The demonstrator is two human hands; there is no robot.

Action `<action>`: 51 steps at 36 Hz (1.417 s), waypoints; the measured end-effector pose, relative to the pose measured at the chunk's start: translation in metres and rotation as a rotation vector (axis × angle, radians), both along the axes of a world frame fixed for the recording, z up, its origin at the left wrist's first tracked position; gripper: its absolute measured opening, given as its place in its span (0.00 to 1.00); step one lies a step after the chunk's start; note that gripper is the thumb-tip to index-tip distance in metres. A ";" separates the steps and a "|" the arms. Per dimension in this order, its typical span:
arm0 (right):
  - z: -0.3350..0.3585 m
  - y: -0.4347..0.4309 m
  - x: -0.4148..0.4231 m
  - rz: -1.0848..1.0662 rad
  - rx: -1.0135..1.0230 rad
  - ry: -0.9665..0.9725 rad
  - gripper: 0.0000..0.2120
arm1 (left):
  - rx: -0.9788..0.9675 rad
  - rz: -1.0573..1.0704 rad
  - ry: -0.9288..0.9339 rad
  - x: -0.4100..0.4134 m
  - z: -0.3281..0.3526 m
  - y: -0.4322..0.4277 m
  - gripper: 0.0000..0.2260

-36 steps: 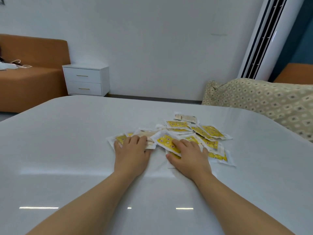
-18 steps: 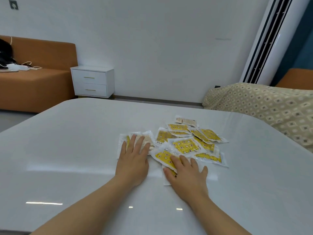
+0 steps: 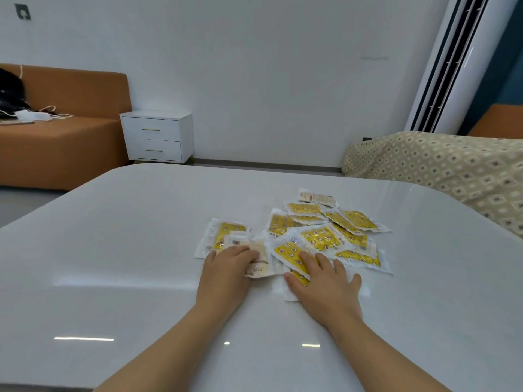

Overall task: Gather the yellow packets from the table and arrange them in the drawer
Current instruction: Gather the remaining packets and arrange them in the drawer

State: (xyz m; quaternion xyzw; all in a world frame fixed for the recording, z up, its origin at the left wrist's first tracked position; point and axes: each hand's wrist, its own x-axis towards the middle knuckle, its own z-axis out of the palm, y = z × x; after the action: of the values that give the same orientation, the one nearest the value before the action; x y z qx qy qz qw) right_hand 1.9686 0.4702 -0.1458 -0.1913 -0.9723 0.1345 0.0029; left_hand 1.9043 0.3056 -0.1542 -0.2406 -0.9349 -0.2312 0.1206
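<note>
packets (image 3: 319,236) under both palms | left hand (image 3: 226,274) flat | right hand (image 3: 322,284) flat, seemingly

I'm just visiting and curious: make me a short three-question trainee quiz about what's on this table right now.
1. True or false: both hands rest on packets on the white table.
2. Which hand touches the packet showing its pale printed back? A) left hand B) right hand
3. Fill in: the white nightstand beside the orange sofa shows ___ closed drawers.

Key: 1 true; 2 A; 3 two.
</note>
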 end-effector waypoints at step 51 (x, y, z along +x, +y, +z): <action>-0.003 -0.010 0.012 0.050 0.006 0.048 0.32 | -0.279 0.002 -0.285 0.012 0.028 -0.031 0.17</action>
State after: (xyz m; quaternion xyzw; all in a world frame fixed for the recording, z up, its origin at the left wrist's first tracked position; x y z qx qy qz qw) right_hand 1.9810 0.4600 -0.1484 -0.1637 -0.9768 0.1361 0.0236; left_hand 1.9159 0.2743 -0.1262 -0.2190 -0.9657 -0.1310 -0.0472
